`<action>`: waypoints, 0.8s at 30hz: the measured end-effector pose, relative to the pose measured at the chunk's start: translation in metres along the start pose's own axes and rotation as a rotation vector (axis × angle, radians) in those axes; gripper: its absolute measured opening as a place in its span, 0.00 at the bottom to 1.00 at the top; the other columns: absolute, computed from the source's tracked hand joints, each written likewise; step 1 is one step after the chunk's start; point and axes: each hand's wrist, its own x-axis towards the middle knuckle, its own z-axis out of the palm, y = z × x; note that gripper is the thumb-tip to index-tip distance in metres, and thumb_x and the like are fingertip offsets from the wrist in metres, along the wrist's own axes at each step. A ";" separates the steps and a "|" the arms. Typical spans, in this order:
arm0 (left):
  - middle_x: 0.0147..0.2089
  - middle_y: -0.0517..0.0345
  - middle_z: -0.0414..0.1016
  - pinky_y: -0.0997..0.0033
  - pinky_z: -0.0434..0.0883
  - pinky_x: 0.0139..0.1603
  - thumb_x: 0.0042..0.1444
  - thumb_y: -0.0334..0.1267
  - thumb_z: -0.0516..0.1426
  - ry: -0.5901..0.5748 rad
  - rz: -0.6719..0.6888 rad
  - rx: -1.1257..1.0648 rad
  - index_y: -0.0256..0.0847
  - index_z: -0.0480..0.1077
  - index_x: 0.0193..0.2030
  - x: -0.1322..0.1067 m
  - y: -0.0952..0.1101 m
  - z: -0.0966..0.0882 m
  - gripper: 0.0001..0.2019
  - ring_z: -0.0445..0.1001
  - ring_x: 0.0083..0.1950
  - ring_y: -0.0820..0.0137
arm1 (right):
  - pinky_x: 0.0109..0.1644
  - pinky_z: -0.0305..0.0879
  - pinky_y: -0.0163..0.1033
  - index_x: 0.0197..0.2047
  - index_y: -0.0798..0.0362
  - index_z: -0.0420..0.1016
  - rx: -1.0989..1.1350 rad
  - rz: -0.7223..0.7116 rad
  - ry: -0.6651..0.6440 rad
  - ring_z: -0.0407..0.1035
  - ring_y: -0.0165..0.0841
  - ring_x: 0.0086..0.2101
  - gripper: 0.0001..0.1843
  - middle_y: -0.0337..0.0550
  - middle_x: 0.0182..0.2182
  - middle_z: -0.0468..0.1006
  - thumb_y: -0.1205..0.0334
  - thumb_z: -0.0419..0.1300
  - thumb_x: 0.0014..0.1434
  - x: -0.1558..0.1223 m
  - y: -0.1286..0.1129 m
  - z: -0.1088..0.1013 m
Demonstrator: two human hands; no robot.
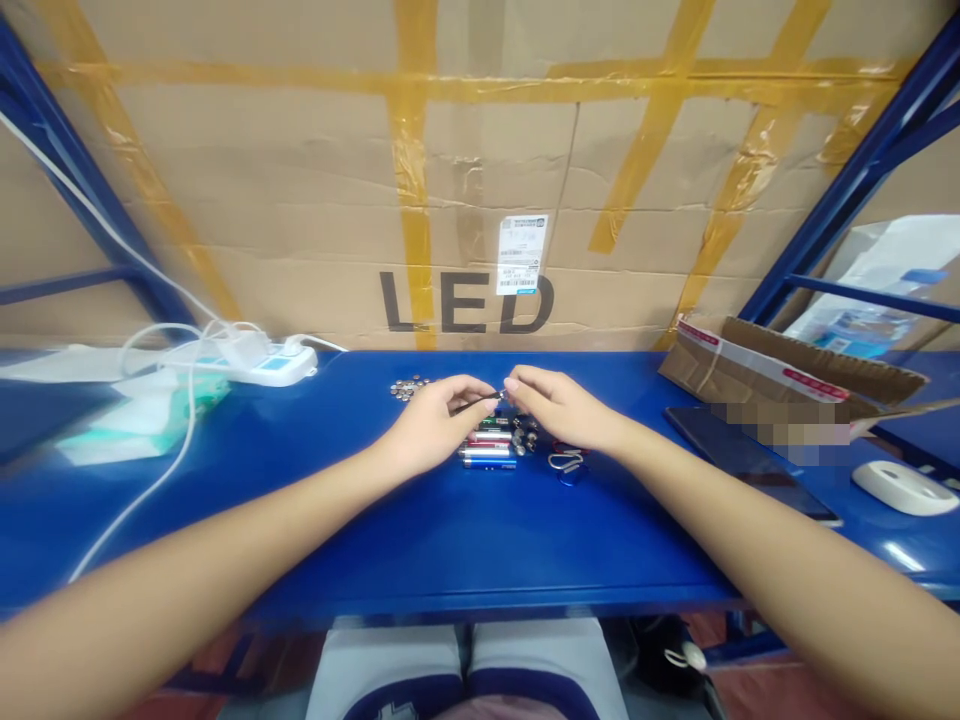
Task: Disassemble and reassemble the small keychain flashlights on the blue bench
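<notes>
My left hand (439, 415) and my right hand (559, 405) meet over the middle of the blue table (450, 540). Between their pinched fingertips is a small dark cylindrical piece (489, 399), held by both. Just below the hands lie several small metal flashlights (489, 446) in red, silver and blue, side by side. Metal clips and a blue carabiner (568, 464) lie under my right wrist. A small heap of button cells (409, 386) sits just left of my left hand.
A white power strip (259, 360) with cables and a tissue pack (142, 415) lie at left. At right are a dark tablet (750, 462), an open cardboard box (780, 385) and a white mouse (904, 487). A big carton marked LED (465, 300) stands behind.
</notes>
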 end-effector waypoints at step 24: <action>0.26 0.62 0.64 0.80 0.53 0.21 0.62 0.42 0.59 -0.331 -0.242 -0.534 0.33 0.75 0.37 0.000 0.013 -0.005 0.12 0.54 0.20 0.83 | 0.38 0.60 0.36 0.30 0.51 0.62 -0.097 -0.273 0.162 0.62 0.30 0.30 0.17 0.39 0.28 0.68 0.55 0.46 0.71 -0.008 -0.016 0.009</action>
